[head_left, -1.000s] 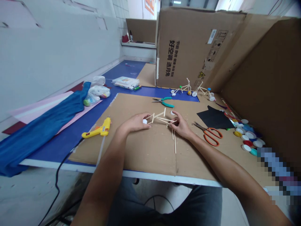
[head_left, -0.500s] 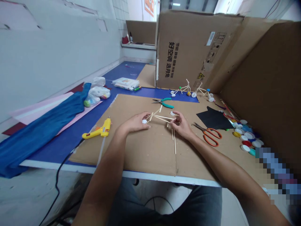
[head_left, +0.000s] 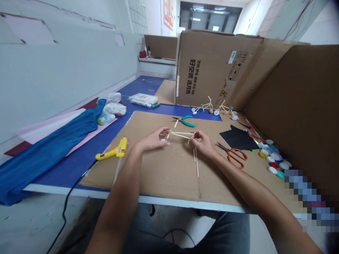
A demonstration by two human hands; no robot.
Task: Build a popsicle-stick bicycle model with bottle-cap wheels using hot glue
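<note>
Between my two hands is a small frame of thin wooden sticks (head_left: 181, 133), joined at angles. My left hand (head_left: 153, 139) curls around its left end, thumb below and fingers above, with a white bottle cap (head_left: 163, 140) at the thumb. Part of that end is hidden by the fingers. At the frame's right end, my right hand (head_left: 203, 144) pinches it between thumb and fingertips. Loose wooden sticks (head_left: 196, 164) lie on the cardboard just below the right hand. Teal-handled pliers (head_left: 186, 121) rest beyond the frame.
A yellow hot glue gun (head_left: 113, 151) lies left, its cord over the table edge. Orange-handled scissors (head_left: 234, 155), black sheet (head_left: 238, 137) and several bottle caps (head_left: 274, 165) are right. Stick models with cap wheels (head_left: 209, 107) stand before a large cardboard box (head_left: 209, 70).
The stick frame has turned slightly between my hands, its upper stick shifting left. A white cap seen beside the right hand earlier no longer shows. The whole view has tilted upward.
</note>
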